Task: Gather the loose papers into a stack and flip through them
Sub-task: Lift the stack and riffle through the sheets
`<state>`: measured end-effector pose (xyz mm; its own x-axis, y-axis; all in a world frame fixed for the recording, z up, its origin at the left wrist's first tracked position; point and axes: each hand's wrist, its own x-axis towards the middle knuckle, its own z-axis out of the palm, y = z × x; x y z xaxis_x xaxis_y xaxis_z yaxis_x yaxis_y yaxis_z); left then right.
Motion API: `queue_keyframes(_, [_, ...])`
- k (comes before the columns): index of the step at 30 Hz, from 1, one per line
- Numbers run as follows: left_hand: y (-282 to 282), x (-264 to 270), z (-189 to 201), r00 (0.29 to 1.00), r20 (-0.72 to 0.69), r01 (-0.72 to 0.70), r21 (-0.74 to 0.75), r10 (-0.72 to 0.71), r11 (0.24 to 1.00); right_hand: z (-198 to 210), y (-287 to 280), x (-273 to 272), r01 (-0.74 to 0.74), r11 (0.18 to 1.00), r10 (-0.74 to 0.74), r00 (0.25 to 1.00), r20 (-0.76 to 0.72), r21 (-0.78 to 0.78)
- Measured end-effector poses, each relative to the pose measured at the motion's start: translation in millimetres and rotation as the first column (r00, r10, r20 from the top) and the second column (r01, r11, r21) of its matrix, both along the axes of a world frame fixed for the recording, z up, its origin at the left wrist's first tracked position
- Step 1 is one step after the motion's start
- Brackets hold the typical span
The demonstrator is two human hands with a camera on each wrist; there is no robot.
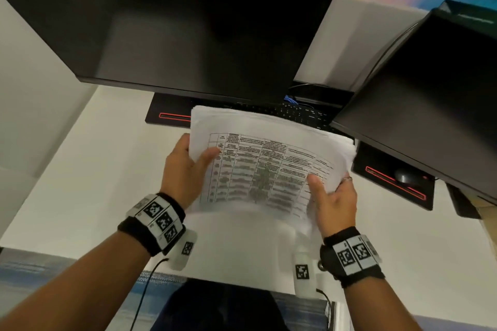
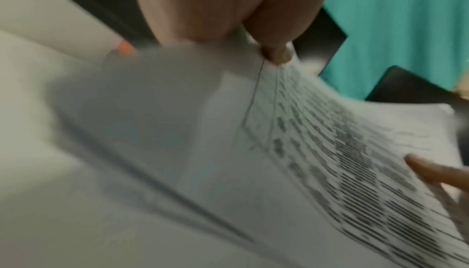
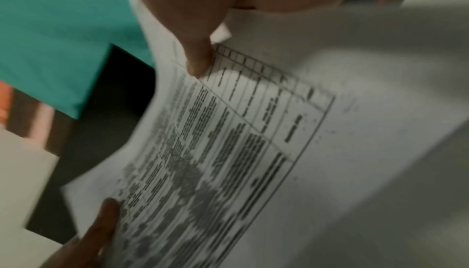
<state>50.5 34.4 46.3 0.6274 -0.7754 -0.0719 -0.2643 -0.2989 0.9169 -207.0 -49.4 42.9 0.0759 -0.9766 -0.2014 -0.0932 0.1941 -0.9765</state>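
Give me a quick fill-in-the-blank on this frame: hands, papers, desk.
1. Both hands hold the stack of papers by its ____ edges, one hand per side.
2. The top sheet is printed with a ____ of small text.
3. The left hand has its ____ lying on top of the sheet; so does the right hand.
4. Behind the stack, the monitor has a ____ screen.

Missing words: side; table; thumb; dark
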Motion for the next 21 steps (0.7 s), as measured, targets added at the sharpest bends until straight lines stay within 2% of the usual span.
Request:
queue_keyframes(2, [5,1,-3,0.999,-0.026,0.032,-0.095,-0.035,0.995,1,5,-4,0.016,0.999,-0.015,0.999,0.03,-0.043])
queue_keyframes(4, [11,-1,-6,0.996,-0.029,0.083,-0.115,-0.087,0.99,1,9,-4,0.003,0.999,-0.002,1.0,0.017,-0.048])
queue_keyframes(10, [4,-8,15,0.999,0.044,0.041,-0.304,-0.028,0.952,7,-1,3,0.05,0.99,-0.042,0.997,0.064,-0.132])
queue_keyframes(14, [-5,0,26,0.998,0.064,0.039,-0.233,-0.025,0.972,11,-7,8,0.104,0.981,-0.08,0.986,0.149,-0.161])
queue_keyframes(16, [-6,8,38,0.968,0.227,0.139,-0.151,-0.103,0.979,10,-6,9,0.093,0.982,-0.067,0.985,0.158,-0.166])
queue_keyframes(17, [-7,9,46,0.904,0.389,0.221,-0.062,-0.18,0.973,11,-6,9,0.091,0.981,-0.065,0.986,0.152,-0.169])
queue_keyframes(18, [-10,8,54,0.783,0.558,0.286,0.069,-0.275,0.956,11,-6,10,0.091,0.981,-0.066,0.987,0.148,-0.171])
queue_keyframes(19, [-15,4,61,0.622,0.692,0.315,0.207,-0.366,0.926,12,-6,10,0.086,0.981,-0.059,0.987,0.151,-0.175])
queue_keyframes(20, [-23,-3,64,0.462,0.764,0.313,0.335,-0.45,0.889,13,-6,11,0.074,0.981,-0.046,0.987,0.154,-0.182])
queue_keyframes(21, [-33,-14,67,0.346,0.778,0.295,0.439,-0.524,0.848,15,-6,11,0.063,0.98,-0.035,0.988,0.15,-0.188])
